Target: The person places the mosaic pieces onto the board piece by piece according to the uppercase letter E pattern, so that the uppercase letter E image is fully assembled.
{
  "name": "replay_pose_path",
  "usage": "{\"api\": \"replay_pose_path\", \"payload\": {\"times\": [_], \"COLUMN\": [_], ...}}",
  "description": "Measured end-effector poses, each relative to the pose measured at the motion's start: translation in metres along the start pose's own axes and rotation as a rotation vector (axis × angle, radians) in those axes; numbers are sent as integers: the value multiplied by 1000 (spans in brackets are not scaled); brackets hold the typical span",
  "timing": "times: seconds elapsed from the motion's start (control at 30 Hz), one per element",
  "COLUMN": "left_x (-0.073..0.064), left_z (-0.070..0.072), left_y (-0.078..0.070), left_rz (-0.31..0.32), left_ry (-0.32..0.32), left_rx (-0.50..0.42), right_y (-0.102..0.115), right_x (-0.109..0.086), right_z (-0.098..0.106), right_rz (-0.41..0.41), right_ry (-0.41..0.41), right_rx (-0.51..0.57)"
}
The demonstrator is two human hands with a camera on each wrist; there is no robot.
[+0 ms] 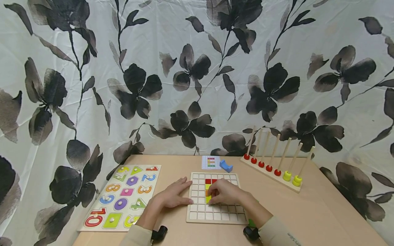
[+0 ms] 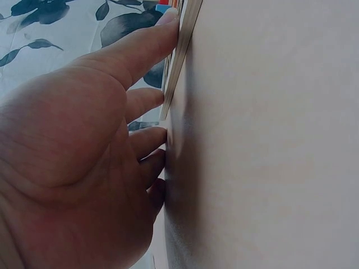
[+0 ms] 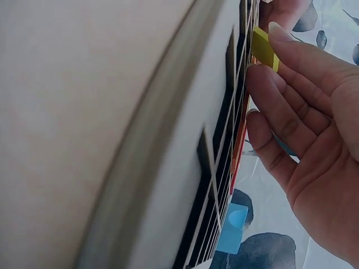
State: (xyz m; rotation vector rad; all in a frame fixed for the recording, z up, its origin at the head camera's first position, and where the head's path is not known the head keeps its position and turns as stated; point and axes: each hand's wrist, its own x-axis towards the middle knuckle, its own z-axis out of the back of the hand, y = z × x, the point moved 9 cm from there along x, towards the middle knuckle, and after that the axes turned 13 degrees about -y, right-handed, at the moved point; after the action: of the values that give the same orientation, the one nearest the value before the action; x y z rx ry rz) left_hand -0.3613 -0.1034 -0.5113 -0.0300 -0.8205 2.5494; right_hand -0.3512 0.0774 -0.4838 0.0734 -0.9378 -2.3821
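Note:
A white grid board lies flat on the table in front of me. My right hand is over its middle and pinches a small yellow tile between thumb and fingertip, right at the board's surface. Red tiles and an orange tile sit in the grid, partly hidden by the right hand. At the board's left side rests my left hand, fingers extended. Its thumb and index fingertip touch the board's edge in the left wrist view, and nothing is in its palm.
A number and shape puzzle board lies left. Behind the grid are a pattern card and a blue stand. A peg rack with red and yellow beads stands back right. Something green shows beneath the right forearm. Floral cloth hangs behind.

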Motion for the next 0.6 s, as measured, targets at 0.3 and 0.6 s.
{"api": "replay_pose_path", "payload": {"times": [0.3,0.6], "left_x": [1,1], "left_z": [-1,-1], "left_y": [4,3], "left_rz": [11,18], "left_ry": [4,7], "left_rx": [0,2], "right_y": [-1,-3], "right_x": [1,-1], "right_z": [-2,15], "right_rz": [11,-28], "right_ry": [-4,-80], "right_rx": [-46,17]}}
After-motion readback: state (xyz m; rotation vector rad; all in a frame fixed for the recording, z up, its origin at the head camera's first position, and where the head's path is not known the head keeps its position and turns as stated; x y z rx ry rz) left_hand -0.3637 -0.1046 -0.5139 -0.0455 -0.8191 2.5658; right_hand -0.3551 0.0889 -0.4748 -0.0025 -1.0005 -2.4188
